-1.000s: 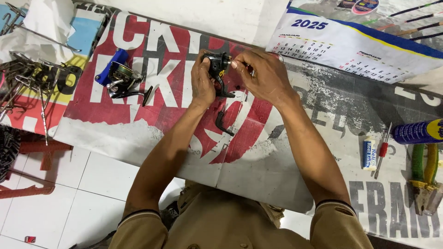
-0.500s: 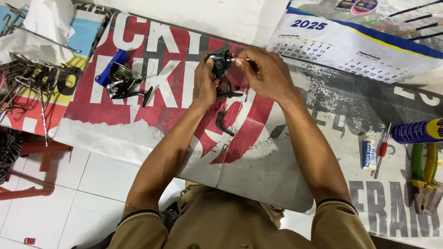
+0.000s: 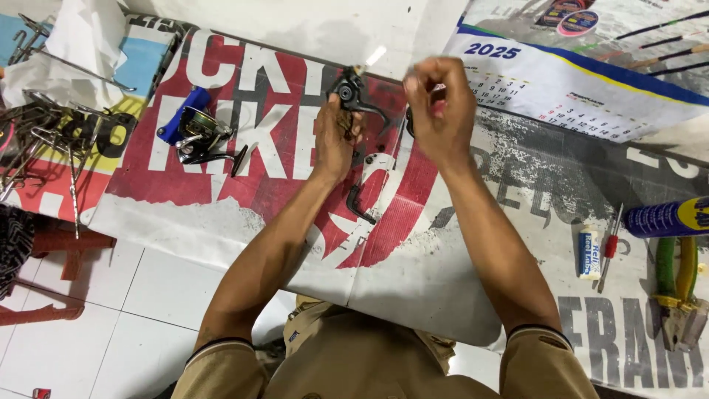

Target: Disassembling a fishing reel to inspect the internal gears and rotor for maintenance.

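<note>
The left hand point(image 3: 336, 137) gripped a dark reel body point(image 3: 350, 94) above the red banner point(image 3: 273, 159), while the right hand point(image 3: 437, 111), just to its right, stayed pinched shut on something hidden.

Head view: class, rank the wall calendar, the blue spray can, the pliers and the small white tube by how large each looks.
1. Wall calendar.
2 and 3. Blue spray can and pliers: both cut off, unranked.
4. Small white tube.
</note>
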